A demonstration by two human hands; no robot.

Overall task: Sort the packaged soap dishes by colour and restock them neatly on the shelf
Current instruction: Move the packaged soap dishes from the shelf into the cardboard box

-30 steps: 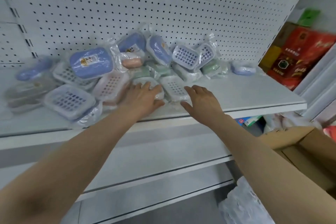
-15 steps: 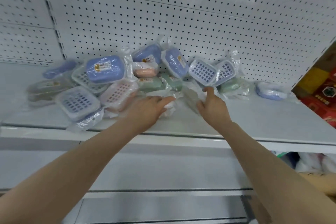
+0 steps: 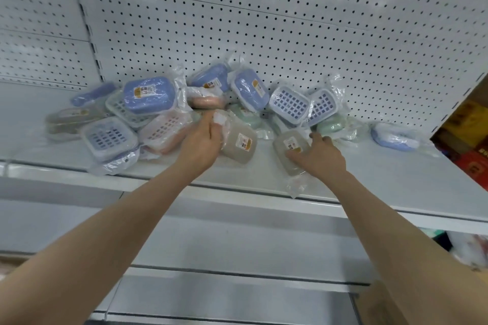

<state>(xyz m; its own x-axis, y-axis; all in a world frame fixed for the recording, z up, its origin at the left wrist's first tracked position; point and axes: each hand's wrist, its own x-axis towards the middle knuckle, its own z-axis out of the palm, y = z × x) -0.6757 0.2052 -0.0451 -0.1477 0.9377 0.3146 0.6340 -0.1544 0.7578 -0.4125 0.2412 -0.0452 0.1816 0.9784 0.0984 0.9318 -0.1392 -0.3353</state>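
Your left hand [image 3: 203, 142] pinches the clear wrap of a grey rectangular plastic soap dish [image 3: 239, 144], mid-way along the white metal shelf [image 3: 369, 177]. Your right hand [image 3: 320, 159] curls round a second grey bagged soap dish [image 3: 287, 150] just beside it, with the bag's tail hanging over the shelf's front edge. Behind both, the jumbled pile of blue, pink and green packaged dishes [image 3: 148, 97] leans on the white pegboard back panel [image 3: 290, 34]. A lone blue bagged dish [image 3: 393, 137] lies toward the shelf's right end.
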